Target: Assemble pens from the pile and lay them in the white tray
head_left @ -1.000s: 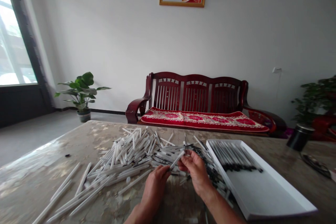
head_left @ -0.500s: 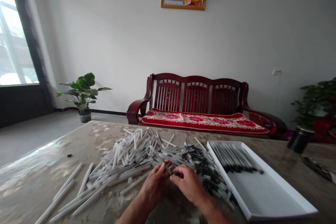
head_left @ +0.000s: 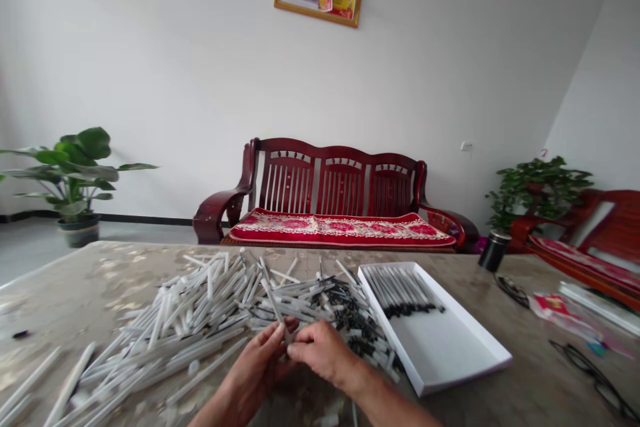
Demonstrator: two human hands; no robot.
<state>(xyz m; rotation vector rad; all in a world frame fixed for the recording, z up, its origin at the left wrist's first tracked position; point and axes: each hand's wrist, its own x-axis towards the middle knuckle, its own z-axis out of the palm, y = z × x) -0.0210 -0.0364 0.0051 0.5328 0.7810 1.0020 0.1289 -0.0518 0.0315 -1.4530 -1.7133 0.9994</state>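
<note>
Above the table's near edge, my left hand [head_left: 260, 363] is closed around a whitish pen [head_left: 274, 301] that slants up and away toward the pile. My right hand [head_left: 323, 352] pinches the pen's near end, and the fingers of both hands almost meet there. What the right fingertips cover is hidden. Just beyond the hands lies a heap of loose white pen barrels [head_left: 200, 307]. Black pen caps [head_left: 345, 310] and clear pieces are heaped to the right of it. A shallow white box [head_left: 450, 347] holds a row of pens [head_left: 407, 287] with black ends toward me.
Eyeglasses [head_left: 590, 367], a plastic packet [head_left: 555, 310] and a black canister [head_left: 495, 250] stand or lie on the right of the table [head_left: 130, 267]. A small black piece [head_left: 21, 334] lies at left. Beyond are a red wooden bench [head_left: 320, 180] and a potted plant [head_left: 77, 180].
My view has swung to the right, so the scene sits further left. The pen now points up and away from my hands, and my right fingers have closed in on its near end.
</note>
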